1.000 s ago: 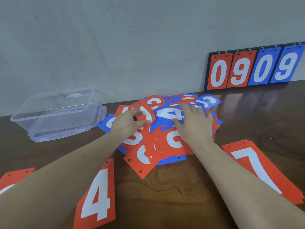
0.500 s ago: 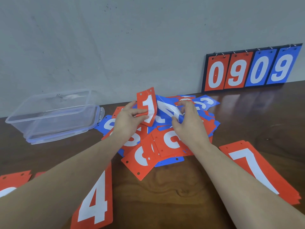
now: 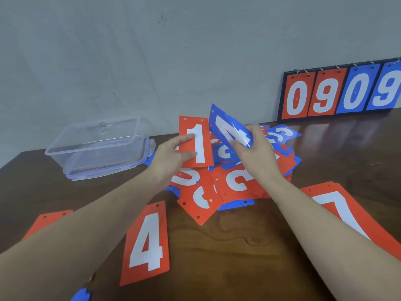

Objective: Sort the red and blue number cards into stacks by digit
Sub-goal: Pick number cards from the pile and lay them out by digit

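Plain indoor room, bare grey wall [image 3: 152, 61], dark wooden table [image 3: 238, 246], kind unclear

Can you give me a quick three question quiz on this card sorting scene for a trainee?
1. Which digit shows on the red card that the left hand holds?
2. True or false: the right hand holds a blue card.
3. Which lies on the table nearest the camera: A, the clear plastic container; B, the red 4 card; C, the scoreboard?

Key: 1. One. 2. True; its digit looks like a 4. 3. B.
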`<action>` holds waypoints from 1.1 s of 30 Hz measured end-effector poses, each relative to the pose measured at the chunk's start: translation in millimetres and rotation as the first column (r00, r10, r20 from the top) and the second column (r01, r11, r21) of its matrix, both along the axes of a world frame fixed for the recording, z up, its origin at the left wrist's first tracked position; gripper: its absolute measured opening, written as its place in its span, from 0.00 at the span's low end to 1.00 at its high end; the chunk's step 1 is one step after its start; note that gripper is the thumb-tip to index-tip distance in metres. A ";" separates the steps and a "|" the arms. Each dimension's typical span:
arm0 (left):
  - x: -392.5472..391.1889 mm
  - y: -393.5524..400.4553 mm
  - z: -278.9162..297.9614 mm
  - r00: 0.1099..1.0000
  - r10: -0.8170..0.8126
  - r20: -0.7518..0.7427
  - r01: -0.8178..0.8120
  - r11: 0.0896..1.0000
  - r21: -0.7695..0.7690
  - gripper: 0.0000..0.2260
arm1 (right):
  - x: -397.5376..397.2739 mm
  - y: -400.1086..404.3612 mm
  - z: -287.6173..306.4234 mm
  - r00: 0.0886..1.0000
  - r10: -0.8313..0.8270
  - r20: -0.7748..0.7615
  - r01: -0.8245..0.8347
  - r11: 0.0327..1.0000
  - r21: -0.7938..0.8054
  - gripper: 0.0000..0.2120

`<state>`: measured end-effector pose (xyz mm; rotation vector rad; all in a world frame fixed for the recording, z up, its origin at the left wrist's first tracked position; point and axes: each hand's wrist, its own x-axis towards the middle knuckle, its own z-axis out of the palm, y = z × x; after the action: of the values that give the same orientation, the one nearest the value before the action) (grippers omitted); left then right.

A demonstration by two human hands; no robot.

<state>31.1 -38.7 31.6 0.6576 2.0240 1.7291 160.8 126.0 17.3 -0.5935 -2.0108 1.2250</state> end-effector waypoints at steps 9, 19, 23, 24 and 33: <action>18.7 -94.2 24.0 0.997 -0.001 0.071 0.001 1.000 0.002 0.23 | 1.0 -74.2 12.3 0.953 0.299 -0.042 -0.285 0.848 -0.446 0.04; 41.3 -231.8 26.1 0.971 0.212 0.108 -0.212 0.977 -0.005 0.21 | 1.8 -155.3 7.7 0.864 0.499 0.066 -0.378 0.730 -0.570 0.12; 40.4 -288.6 17.7 0.935 0.353 0.021 -0.351 0.934 -0.071 0.23 | -9.1 -194.3 14.3 0.825 0.542 0.158 -0.397 0.756 -0.520 0.20; 39.2 -303.2 16.3 0.922 0.386 0.009 -0.384 0.919 -0.086 0.23 | -11.8 -205.1 15.5 0.820 0.547 0.170 -0.400 0.759 -0.514 0.18; 8.8 -412.9 7.4 0.837 0.546 -0.034 -0.542 0.820 -0.183 0.24 | -31.8 -287.9 25.5 0.761 0.599 0.250 -0.428 0.753 -0.501 0.04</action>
<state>39.9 -451.5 39.0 -0.0197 2.4867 1.7785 129.0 -162.0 42.8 -0.5118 -2.3652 2.0611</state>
